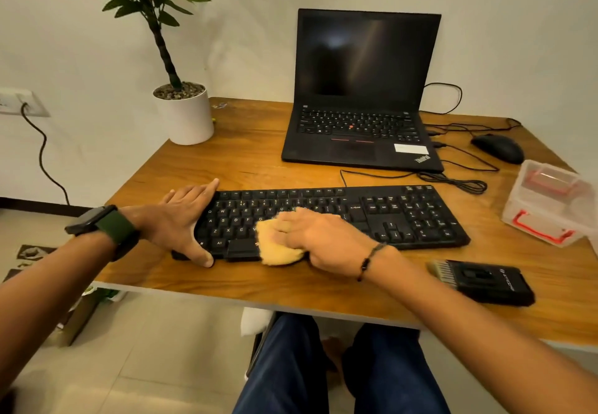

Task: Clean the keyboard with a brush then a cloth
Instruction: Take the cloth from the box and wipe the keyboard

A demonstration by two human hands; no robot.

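A black keyboard [404, 216] lies across the wooden desk [246, 161] in front of me. My left hand [184, 219] spans its left end, fingers at the far edge and thumb at the near edge. My right hand [318, 235] grips a bunched yellow cloth [275, 248] and presses it on the lower middle keys near the space bar. A black brush [482, 279] with pale bristles lies on the desk to the right of my right wrist, apart from both hands.
An open black laptop [362, 96] stands behind the keyboard, with a black mouse [498, 148] and loose cables [453, 180] to its right. A clear plastic box with red parts [550, 203] sits at the right edge. A potted plant [184, 112] occupies the back left corner.
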